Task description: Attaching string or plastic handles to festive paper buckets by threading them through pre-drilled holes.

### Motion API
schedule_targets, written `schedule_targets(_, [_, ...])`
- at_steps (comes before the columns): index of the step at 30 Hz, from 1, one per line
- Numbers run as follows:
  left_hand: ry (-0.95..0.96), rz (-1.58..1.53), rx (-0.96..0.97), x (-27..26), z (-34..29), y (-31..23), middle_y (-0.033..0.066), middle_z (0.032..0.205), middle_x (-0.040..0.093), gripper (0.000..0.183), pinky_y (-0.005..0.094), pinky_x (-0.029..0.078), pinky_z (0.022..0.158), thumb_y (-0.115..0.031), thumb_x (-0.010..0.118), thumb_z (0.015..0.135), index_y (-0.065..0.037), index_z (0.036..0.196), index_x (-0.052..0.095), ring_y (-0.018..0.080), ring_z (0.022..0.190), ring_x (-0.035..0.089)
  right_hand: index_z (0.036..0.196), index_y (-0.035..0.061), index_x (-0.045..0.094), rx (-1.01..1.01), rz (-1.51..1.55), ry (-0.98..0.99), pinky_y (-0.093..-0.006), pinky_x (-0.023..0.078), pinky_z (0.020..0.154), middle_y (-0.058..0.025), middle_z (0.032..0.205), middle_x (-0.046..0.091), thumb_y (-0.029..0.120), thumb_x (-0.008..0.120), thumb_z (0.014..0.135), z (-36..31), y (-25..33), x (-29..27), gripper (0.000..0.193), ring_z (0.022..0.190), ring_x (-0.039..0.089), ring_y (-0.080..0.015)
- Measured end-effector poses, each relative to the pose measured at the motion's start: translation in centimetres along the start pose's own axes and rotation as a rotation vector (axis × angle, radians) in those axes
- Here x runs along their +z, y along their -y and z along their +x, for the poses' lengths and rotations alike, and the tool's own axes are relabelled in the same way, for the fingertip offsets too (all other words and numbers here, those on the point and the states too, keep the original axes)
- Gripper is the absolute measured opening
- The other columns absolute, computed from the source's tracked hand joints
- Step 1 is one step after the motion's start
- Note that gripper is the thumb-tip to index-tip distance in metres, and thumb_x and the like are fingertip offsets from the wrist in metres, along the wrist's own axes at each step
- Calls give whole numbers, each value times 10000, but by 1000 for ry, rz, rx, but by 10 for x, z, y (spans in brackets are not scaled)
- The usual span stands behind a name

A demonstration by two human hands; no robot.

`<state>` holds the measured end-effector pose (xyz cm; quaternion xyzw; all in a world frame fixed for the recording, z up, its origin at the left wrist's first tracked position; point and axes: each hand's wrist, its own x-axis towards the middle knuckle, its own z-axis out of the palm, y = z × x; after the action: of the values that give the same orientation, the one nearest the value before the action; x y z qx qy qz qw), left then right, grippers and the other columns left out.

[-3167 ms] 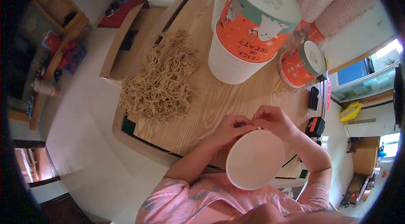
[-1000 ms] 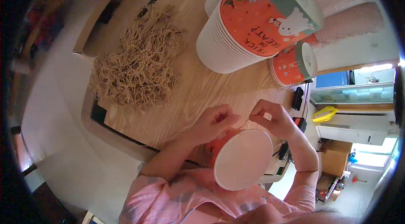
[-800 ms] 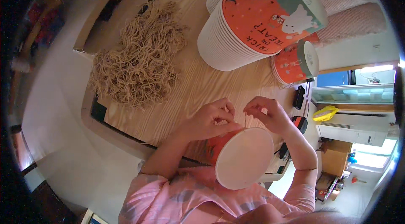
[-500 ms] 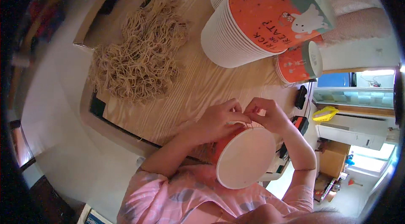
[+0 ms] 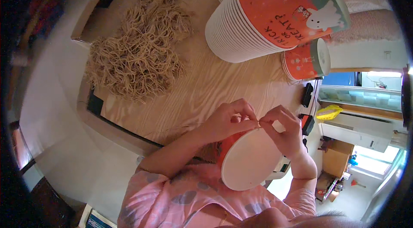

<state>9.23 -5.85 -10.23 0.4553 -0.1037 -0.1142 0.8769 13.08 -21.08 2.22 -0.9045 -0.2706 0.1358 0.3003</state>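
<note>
Twine (image 5: 137, 52) heaped on counter (image 5: 206, 92), strands tangled; one tug could drag several. Left hand (image 5: 229, 121) pinches thin strand (image 5: 258, 123) just beyond rim of tub (image 5: 251, 159); slipping fingertips would lose it. Tub, tilted against pink shirt (image 5: 180, 189) at counter's near edge, might roll if strand gets yanked, with no palm seen bracing it. Right hand (image 5: 285, 131) pinches seemingly same strand, fingertips close against left's; overpulling could tear wall. Tub's look: orange printed side at left, partly behind left hand; plain white round end at right, tiny dark speck low down.
</note>
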Motion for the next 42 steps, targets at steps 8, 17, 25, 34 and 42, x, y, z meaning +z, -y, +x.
schedule_targets(8, [15,-304,-154,3,0,1,-4,810,592,93,207,446,660,-132,616,829,-47,865,602,53,711,541,774,60,606,-241,-190,-111,-331,424,622,-62,740,587,-6,711,645,-6,2,9,179,671,566,-225])
schedule_targets(17, [-30,-358,-300,-1,-2,4,-20,722,599,142,159,309,389,-200,650,815,-64,839,618,-2,494,443,806,88,609,-311,-284,-117,-336,400,634,-42,768,583,52,724,654,-7,4,9,194,675,551,-210])
schedule_targets(25, [-85,-292,-158,5,-3,5,-27,696,587,167,166,398,499,-212,683,797,-71,790,592,10,608,497,811,77,611,-342,-306,-105,-337,394,644,-47,773,583,64,726,658,-6,5,12,192,675,549,-209])
schedule_targets(34, [-103,-371,-355,3,-5,-7,-13,712,606,163,147,340,428,-207,684,793,-63,822,614,6,555,494,816,85,617,-311,-321,-73,-338,398,656,-43,789,593,73,721,666,-4,9,8,183,697,558,-208])
schedule_targets(42, [-22,-355,-292,3,-4,-10,17,788,620,132,190,433,607,-169,667,803,-47,839,632,60,694,552,817,71,607,-214,-237,-11,-346,418,694,-55,794,600,49,698,682,0,4,6,165,740,576,-230])
